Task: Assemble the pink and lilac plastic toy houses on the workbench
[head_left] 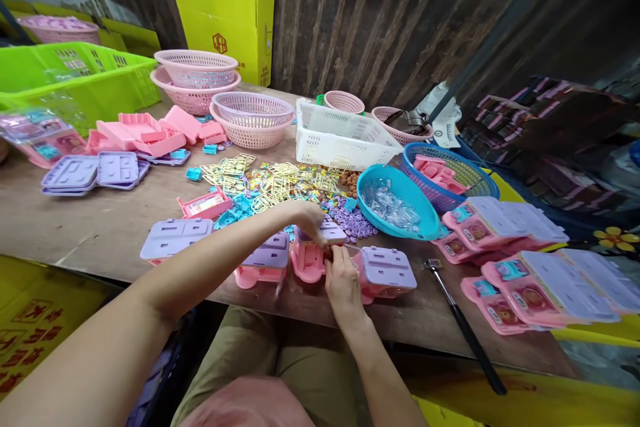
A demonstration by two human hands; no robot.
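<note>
Toy: pink body (310,263) with a purple lid (334,233), standing upright on the bench (120,230) near its front edge; both hands are on it, so it lies between them
Left hand (311,217): comes over the toy from above, thumb at the front edge of the lid, seemingly holding it; the other fingers are mostly hidden
Right hand (344,283): fingers bent and narrow against the toy's front right; whether they pinch a small part, I cannot tell
Step in hand: judging by the pose, the left steadies the toy while the right works at its front
Next move: probably calls for a firm left hold and careful right fingertips
Lidded toys: one (387,268) just right of the toy, another (265,257) on its left
Small parts: purple pieces (355,219) and cream frames (277,190) behind the toy
Basin (405,190): behind and right of the toy, holding clear pieces
Hammer (469,333): right of the toy, well apart from both hands
</note>
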